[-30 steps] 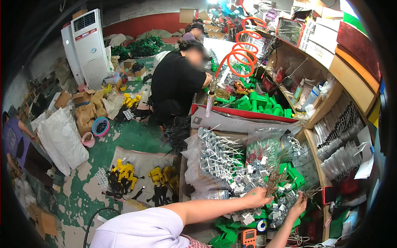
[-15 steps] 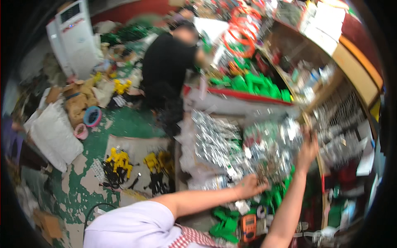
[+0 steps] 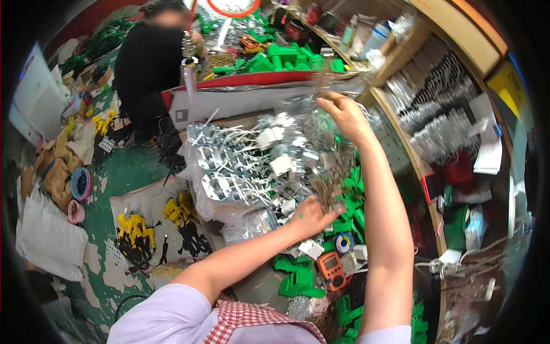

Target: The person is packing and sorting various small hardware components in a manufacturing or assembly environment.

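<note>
A crinkled clear plastic bag (image 3: 323, 123) stretches between my hands above a heap of parts. My right hand (image 3: 346, 117) is closed on its far upper end. At its lower end my left hand (image 3: 314, 217) pinches around a bunch of thin brownish strips (image 3: 327, 189); whether these lie inside the bag I cannot tell. Left of the hands, silver metal parts with white cable ties or leads (image 3: 229, 163) stand in rows on bubble wrap. White blocks (image 3: 282, 164) lie loose beside them. Green plastic housings (image 3: 301, 282) and an orange multimeter (image 3: 332, 269) are just nearer than my left hand.
A wooden shelf (image 3: 409, 146) with packed silver parts (image 3: 441, 140) runs along the right. Beyond a red-edged partition (image 3: 252, 77) are more green housings (image 3: 286, 57). A person in black (image 3: 149, 63) works at far left. Yellow-and-black corded parts (image 3: 136, 235) lie on a floor mat.
The whole view has shifted, so things sit further left and higher. My right hand has moved away and leftward with the bag's end, while my left hand stays low by the heap.
</note>
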The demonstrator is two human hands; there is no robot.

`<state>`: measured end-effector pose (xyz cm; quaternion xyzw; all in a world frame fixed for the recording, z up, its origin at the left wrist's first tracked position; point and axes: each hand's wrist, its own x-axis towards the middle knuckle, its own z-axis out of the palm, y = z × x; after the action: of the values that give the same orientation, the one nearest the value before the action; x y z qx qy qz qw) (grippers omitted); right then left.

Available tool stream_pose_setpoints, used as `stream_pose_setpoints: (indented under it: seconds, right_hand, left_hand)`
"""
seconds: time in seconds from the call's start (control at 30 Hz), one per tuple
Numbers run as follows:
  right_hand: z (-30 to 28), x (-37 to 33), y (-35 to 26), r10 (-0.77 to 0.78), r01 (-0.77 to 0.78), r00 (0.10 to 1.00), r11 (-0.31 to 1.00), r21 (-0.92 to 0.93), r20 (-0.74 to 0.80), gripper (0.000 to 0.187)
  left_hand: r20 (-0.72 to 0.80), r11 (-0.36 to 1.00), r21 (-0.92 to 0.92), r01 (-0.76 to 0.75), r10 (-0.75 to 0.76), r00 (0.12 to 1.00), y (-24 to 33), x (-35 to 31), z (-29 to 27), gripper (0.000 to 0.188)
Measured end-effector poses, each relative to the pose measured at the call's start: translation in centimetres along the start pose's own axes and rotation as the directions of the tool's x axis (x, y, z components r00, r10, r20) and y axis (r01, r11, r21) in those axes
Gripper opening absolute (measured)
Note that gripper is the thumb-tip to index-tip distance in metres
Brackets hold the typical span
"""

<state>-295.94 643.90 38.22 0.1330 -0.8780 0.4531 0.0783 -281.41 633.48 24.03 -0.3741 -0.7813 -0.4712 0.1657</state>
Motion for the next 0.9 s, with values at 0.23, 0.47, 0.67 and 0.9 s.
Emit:
stream_pose_setpoints:
  seconds: [0.23, 0.47, 0.67, 0.9]
  right_hand:
    - [-8.5, -12.9, -1.7, 0.201, -0.100, 0.931, 0.943, 0.316, -0.305, 0.033]
    - [-4.1, -38.3, -1.6, 0.702, -0.619, 0.681, 0.703, 0.350, -0.207, 0.026]
    - [10.1, -45.3, 0.1, 0.506, -0.602, 0.796, 0.720, -0.345, -0.332, 0.029]
    - [12.6, -42.8, 1.2, 0.450, -0.355, 0.892, 0.641, -0.681, -0.041, 0.028]
  left_hand:
    - [0.289, 0.863, -0.193, 0.466, -0.404, 0.868, -2.6, 1.2, 1.3, 0.050]
    - [0.426, 0.884, -0.207, 0.418, -0.303, 0.852, -0.5, 3.4, -1.4, 0.039]
    - [0.357, 0.938, -0.121, 0.325, -0.264, 0.896, 0.1, -0.1, -3.0, 0.050]
    - [0.377, 0.934, -0.047, 0.355, -0.312, 0.872, 1.7, 0.9, -2.3, 0.041]
